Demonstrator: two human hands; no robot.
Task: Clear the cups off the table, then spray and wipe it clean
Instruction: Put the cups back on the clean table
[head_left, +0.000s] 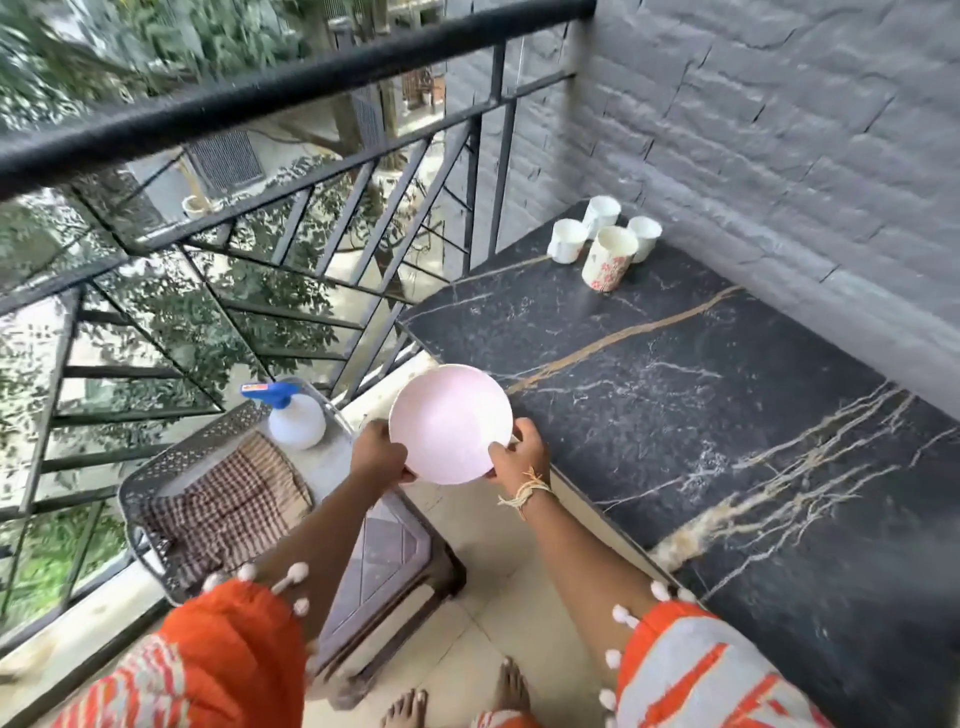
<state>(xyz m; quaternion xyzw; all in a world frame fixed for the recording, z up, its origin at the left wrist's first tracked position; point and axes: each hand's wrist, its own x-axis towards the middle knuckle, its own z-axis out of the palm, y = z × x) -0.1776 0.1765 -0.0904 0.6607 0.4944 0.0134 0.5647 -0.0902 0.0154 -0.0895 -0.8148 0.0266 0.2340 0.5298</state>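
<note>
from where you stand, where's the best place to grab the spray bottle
Grip the spray bottle by its narrow neck under the blue trigger head, coming from above and the right. Its round white body looks too wide to hold securely, and it stands upright beside the checked cloth.

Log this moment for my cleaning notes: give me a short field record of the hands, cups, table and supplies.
hands: left hand and right hand both grip a pink plate
cups: four paper cups standing at the far end of the table
table: black marble top against the grey wall
spray bottle: white, blue trigger, on the side stand
cloth: checked cloth on the metal tray
</note>
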